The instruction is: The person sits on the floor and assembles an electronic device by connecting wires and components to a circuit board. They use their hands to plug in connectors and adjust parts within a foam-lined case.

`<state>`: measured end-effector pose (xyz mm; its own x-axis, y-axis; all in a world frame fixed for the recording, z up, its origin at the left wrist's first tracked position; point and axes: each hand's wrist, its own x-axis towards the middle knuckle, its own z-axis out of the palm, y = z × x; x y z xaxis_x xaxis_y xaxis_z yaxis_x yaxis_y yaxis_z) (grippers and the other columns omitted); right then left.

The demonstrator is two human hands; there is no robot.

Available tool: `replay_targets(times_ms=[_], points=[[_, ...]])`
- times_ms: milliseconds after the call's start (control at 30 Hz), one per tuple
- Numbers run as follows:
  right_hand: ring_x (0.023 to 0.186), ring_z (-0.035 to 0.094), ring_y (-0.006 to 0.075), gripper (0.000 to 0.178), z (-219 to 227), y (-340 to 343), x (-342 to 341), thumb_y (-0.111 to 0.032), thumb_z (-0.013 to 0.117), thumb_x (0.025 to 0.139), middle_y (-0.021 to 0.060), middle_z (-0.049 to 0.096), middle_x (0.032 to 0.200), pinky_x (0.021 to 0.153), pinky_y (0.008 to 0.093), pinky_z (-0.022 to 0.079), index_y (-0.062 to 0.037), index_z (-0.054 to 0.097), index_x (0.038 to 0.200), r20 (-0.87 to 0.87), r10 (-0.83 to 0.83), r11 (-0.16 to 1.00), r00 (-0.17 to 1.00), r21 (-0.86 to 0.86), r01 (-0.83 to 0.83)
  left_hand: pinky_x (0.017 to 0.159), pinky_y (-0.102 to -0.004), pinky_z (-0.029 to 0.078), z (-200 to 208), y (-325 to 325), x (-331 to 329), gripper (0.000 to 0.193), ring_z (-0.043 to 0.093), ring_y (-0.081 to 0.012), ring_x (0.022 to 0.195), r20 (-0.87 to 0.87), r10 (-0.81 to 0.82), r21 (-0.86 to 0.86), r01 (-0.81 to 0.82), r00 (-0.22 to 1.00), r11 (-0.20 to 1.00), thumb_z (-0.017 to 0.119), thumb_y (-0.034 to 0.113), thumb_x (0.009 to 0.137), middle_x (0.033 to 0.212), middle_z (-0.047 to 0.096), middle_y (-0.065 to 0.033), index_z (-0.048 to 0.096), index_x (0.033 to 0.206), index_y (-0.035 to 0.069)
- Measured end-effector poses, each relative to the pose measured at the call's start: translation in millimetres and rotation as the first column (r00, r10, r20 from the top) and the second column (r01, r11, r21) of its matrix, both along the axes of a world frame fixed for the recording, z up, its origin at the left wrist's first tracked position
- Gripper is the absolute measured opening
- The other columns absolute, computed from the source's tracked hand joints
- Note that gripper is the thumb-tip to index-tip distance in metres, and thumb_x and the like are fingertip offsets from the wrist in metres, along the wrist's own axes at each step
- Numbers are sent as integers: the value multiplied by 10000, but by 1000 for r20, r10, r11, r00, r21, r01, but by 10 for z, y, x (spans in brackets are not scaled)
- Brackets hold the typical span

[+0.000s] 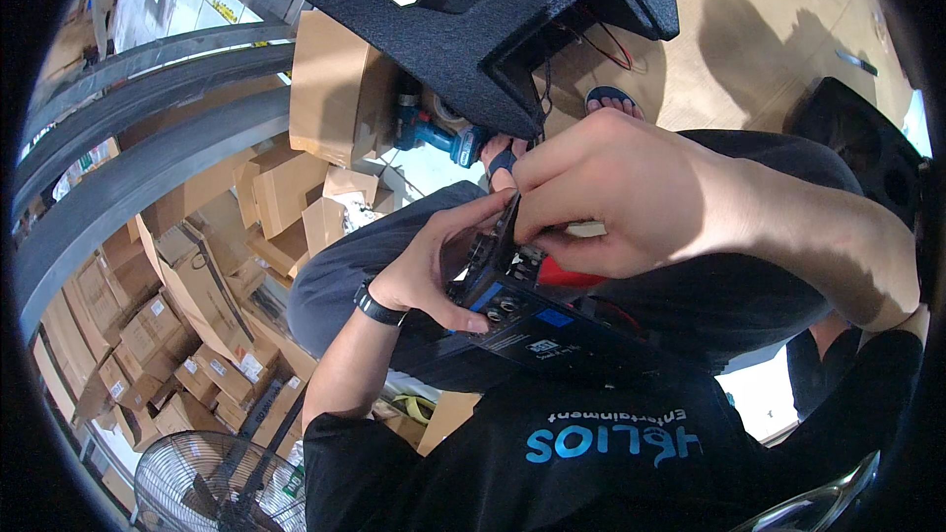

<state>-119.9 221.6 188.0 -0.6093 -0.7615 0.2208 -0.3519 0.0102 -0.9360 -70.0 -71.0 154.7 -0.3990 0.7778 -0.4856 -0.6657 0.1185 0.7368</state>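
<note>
My left hand (434,261) grips the left edge of a black electronic panel (552,345), with the thumb across its face. The panel has knobs or sockets and a small blue display, and it is tilted over my lap. My right hand (626,197) is closed at the panel's upper edge, its fingers bent in a pinch. Whatever sits between those fingertips is hidden behind them. Below the right fingers, a red patch (567,277) shows. In front of my knees stands a dark, textured speaker cabinet (463,54) with an opening, from which red and black wires (616,49) come out.
A blue cordless drill (434,135) lies beside my foot, next to a cardboard box (330,89). Metal shelf beams (148,163) run along the left, with many cartons (163,335) behind. A fan (222,483) stands lower left. A knife-like tool (855,62) lies on the floor at far right.
</note>
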Motion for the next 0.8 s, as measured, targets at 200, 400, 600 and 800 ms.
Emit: replay_targets(times_ms=[200, 400, 600, 800], points=[[850, 726, 298, 122, 22, -8, 9, -78, 689, 856, 139, 685, 821, 795, 405, 572, -11, 724, 951, -29, -3, 1000, 1000, 25, 4, 1202, -391, 307, 5, -34, -18, 1341, 453, -238, 1419, -15, -41, -23, 41, 999, 999, 989, 256, 509, 1568, 454, -160, 273, 1611, -6], [840, 744, 289, 116, 15, -11, 0, -52, 698, 845, 142, 722, 828, 810, 399, 584, -21, 729, 952, -41, -10, 1000, 999, 16, 10, 1203, -381, 301, 18, -12, -20, 1355, 468, -234, 1402, -31, -28, -21, 27, 999, 999, 991, 240, 496, 1550, 473, -156, 265, 1609, -24], [825, 743, 280, 121, 5, -17, 15, -40, 693, 838, 132, 713, 808, 798, 394, 586, -37, 728, 953, -56, -15, 1000, 998, -11, 15, 1196, -378, 309, 34, -14, -22, 1353, 474, -229, 1393, -4, -22, -43, 22, 1000, 999, 990, 238, 492, 1538, 488, -152, 271, 1608, -21], [781, 725, 283, 108, -3, -5, 27, -50, 676, 844, 118, 686, 763, 763, 400, 573, -49, 711, 946, 3, 21, 1000, 1000, -9, -21, 1189, -384, 322, 43, -10, -20, 1343, 487, -231, 1380, 6, -17, -55, 17, 1000, 998, 988, 238, 492, 1531, 495, -152, 281, 1606, -17]])
